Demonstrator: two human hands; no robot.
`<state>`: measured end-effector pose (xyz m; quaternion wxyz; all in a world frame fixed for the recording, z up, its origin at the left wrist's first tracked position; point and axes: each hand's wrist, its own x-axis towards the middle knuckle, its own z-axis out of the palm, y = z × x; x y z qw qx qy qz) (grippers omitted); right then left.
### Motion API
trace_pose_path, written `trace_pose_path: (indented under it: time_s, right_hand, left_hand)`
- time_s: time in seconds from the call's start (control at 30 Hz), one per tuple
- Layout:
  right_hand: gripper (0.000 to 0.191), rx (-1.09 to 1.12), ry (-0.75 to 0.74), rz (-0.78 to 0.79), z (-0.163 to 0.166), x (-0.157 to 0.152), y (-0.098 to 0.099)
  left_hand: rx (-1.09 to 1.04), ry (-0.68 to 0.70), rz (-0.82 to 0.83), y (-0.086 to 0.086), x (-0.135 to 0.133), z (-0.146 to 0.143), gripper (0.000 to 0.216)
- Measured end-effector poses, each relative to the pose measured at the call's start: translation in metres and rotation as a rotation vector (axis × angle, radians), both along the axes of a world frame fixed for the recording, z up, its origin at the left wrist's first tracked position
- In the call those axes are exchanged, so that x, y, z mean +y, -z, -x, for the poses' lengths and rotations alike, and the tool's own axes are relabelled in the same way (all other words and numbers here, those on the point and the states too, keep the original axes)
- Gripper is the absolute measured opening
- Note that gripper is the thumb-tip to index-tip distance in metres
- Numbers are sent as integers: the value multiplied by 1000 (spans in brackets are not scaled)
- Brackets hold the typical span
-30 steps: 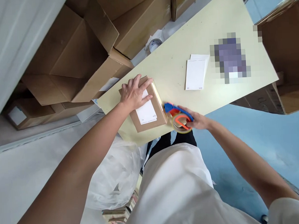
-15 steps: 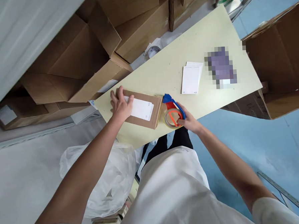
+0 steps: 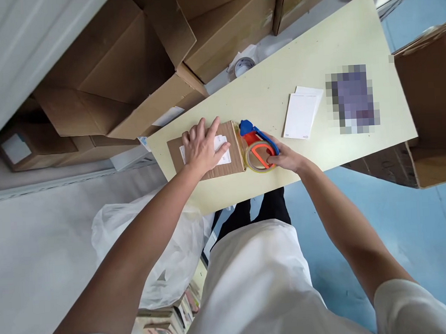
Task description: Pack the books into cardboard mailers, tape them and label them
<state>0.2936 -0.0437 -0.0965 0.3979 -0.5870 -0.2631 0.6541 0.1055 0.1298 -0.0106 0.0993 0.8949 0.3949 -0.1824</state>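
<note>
A flat brown cardboard parcel [image 3: 177, 152] with a white label lies at the near left end of the pale yellow table [image 3: 313, 42]. My left hand [image 3: 203, 147] rests flat on top of it, fingers spread over the label. My right hand [image 3: 284, 157] grips a blue and red tape dispenser [image 3: 257, 145] with a roll of clear tape, pressed against the parcel's right edge.
A small stack of white cards [image 3: 301, 114] and a blurred purple item [image 3: 353, 98] lie further along the table. Large cardboard boxes [image 3: 135, 67] crowd the left and back; another open box [image 3: 429, 101] stands at the right. A tape roll [image 3: 243, 65] lies behind the table, a plastic bag [image 3: 168, 259] below.
The parcel has been turned on the table and my left hand shifted across its top. The tape dispenser stayed against its right side in my right hand.
</note>
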Motion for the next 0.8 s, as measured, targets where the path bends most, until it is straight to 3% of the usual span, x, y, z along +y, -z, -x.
trace_pose_path:
  time_s: [0.1,0.23,0.37,0.5,0.63,0.8]
  right_hand:
    - [91,-25,-21,-33,16,-45,1]
    - [91,38,-48,-42,62,-99,-4]
    - [91,12,52,-39,100,-110,-6]
    - [93,6,157,-26,92,-81,-4]
    - [90,-55,190,-78,44,-14,-7]
    - [86,-13,-45,-118,-11,73,-12]
  left_hand:
    - [7,1,4,-1,-1,1,77]
    - [-6,-4,19,-1,-1,0,77]
    - [-38,-38,-8,2,-1,-1,77]
    - [-52,-193,-33,8,-2,7,77]
    - [-54,-331,-12,11,-3,23,88]
    - [-141,-159,-24,6,15,23,85]
